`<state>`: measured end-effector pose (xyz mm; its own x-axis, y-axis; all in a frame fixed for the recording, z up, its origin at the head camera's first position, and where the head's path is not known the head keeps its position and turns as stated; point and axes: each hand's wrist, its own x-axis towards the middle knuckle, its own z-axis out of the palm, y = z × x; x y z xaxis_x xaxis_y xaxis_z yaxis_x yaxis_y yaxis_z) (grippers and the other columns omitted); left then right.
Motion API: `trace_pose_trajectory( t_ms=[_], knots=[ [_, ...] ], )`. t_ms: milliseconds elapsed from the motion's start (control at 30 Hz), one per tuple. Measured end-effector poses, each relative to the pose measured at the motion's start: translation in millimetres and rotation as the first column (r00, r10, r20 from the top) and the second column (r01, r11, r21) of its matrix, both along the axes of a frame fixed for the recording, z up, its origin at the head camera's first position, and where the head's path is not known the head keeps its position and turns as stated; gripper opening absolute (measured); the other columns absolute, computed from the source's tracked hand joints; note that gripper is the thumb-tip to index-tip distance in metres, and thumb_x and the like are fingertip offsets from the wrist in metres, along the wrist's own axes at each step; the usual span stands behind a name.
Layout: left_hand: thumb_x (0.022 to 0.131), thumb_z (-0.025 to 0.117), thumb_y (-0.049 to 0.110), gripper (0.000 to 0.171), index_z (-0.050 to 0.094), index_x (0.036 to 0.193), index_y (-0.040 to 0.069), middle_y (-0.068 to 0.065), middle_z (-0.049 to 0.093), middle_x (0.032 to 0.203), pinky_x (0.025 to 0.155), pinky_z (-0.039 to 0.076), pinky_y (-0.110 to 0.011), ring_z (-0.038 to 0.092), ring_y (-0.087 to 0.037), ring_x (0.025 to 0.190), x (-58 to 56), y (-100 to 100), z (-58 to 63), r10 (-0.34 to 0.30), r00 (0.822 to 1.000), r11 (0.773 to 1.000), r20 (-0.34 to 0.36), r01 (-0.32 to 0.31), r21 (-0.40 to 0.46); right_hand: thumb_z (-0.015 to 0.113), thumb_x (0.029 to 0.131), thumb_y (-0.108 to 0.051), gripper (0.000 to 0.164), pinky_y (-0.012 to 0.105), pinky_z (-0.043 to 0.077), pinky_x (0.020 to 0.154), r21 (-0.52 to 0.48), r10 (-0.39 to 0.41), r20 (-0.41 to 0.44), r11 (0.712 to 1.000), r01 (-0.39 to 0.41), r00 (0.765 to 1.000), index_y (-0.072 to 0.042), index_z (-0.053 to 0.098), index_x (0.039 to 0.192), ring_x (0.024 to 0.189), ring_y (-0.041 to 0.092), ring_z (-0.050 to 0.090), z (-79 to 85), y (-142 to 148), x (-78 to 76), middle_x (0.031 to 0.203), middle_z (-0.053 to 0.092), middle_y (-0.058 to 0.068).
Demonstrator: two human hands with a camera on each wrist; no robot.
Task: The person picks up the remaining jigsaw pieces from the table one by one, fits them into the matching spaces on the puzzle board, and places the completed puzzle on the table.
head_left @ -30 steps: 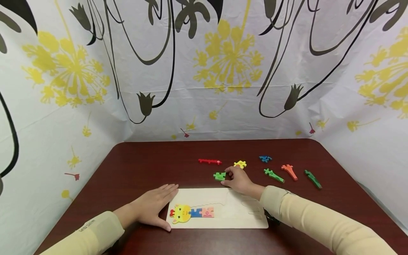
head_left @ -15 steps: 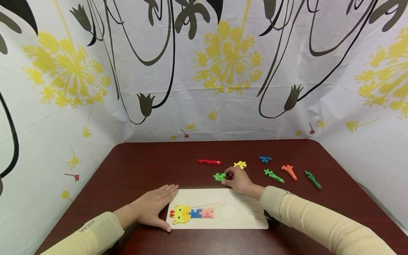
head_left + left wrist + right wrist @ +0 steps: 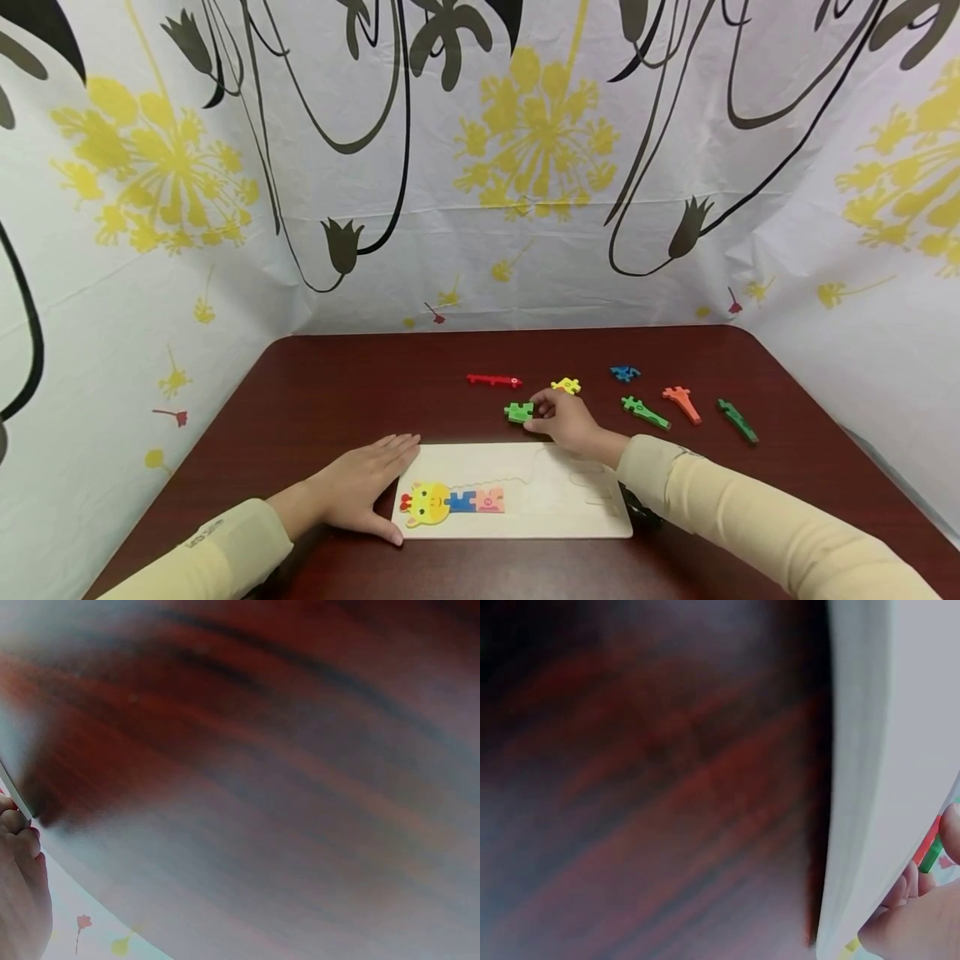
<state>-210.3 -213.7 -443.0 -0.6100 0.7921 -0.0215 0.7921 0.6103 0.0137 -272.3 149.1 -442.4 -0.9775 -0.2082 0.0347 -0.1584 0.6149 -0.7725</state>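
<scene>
A pale wooden puzzle board (image 3: pixel 558 500) lies near the front of the table. At its left end, a yellow giraffe head piece (image 3: pixel 427 503), a blue piece (image 3: pixel 462 502) and a pink piece (image 3: pixel 491 500) sit joined in a row. My left hand (image 3: pixel 360 487) rests at the board's left edge, fingers extended along the far corner and thumb by the near one. Beyond the board, my right hand (image 3: pixel 566 423) pinches the right side of a light green puzzle piece (image 3: pixel 518 412) between thumb and forefinger. In the right wrist view only part of that hand (image 3: pixel 919 919) shows.
Behind the right hand are a yellow piece (image 3: pixel 566 385) and a long red piece (image 3: pixel 493 381). Farther right lie a blue piece (image 3: pixel 624 373), a green one (image 3: pixel 645 412), an orange one (image 3: pixel 682 404) and a dark green one (image 3: pixel 737 421). Patterned cloth (image 3: pixel 480 275) surrounds the dark red table (image 3: pixel 360 375).
The right hand has shifted very slightly to the right, with the light green piece still at its fingertips. The left hand and the board keep their places.
</scene>
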Motion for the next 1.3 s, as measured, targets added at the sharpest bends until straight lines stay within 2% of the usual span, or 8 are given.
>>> trace_pose_trajectory(
  t_ms=[300,433,767,1067,1300],
  knots=[
    [0.074,0.045,0.086,0.116,0.025,0.153,0.003,-0.012,0.023,0.159,0.113,0.026,-0.042,0.022,-0.025,0.144,0.2,0.2,1.7,0.012,1.000,1.000,0.019,-0.012,-0.006,0.073,0.088,-0.010,0.034,0.029,0.047,0.065,-0.036,0.007,0.018,0.999,-0.007,1.000,0.001,0.061,0.118,0.079,0.019,0.053,8.9,2.1,2.7,0.090,0.057,0.005],
    [0.075,0.044,0.087,0.116,0.026,0.153,0.002,-0.012,0.024,0.158,0.113,0.026,-0.043,0.023,-0.026,0.144,-0.4,-0.1,1.3,0.004,1.000,1.000,0.004,-0.004,-0.004,0.073,0.087,-0.009,0.034,0.028,0.047,0.064,-0.050,0.012,0.015,0.999,-0.011,1.000,0.003,0.061,0.117,0.079,0.019,0.053,11.7,4.2,3.8,0.089,0.058,0.006],
    [0.074,0.044,0.087,0.117,0.025,0.153,0.003,-0.012,0.023,0.158,0.114,0.025,-0.042,0.022,-0.025,0.145,-0.2,-0.2,1.8,0.008,1.000,1.000,0.013,-0.008,-0.007,0.074,0.086,-0.007,0.034,0.028,0.050,0.067,-0.069,0.007,0.005,0.998,-0.007,1.000,0.002,0.060,0.116,0.081,0.019,0.054,18.5,7.5,5.4,0.091,0.058,0.006],
    [0.075,0.043,0.087,0.116,0.024,0.154,0.003,-0.012,0.022,0.159,0.114,0.024,-0.042,0.020,-0.025,0.145,-0.7,0.7,2.5,0.009,1.000,1.000,0.021,-0.008,-0.014,0.073,0.087,-0.008,0.037,0.029,0.052,0.070,-0.081,0.020,-0.008,0.997,-0.020,1.000,0.004,0.060,0.119,0.084,0.020,0.056,28.6,13.9,12.5,0.094,0.061,0.007],
    [0.074,0.044,0.087,0.118,0.023,0.154,0.004,-0.011,0.021,0.159,0.115,0.022,-0.041,0.018,-0.024,0.145,-0.4,0.2,3.1,0.022,0.999,0.999,0.032,-0.021,-0.025,0.074,0.086,-0.010,0.035,0.028,0.051,0.069,-0.098,0.036,-0.031,0.994,-0.039,0.999,0.003,0.061,0.116,0.083,0.019,0.056,32.1,15.7,19.4,0.092,0.061,0.006]
  ],
)
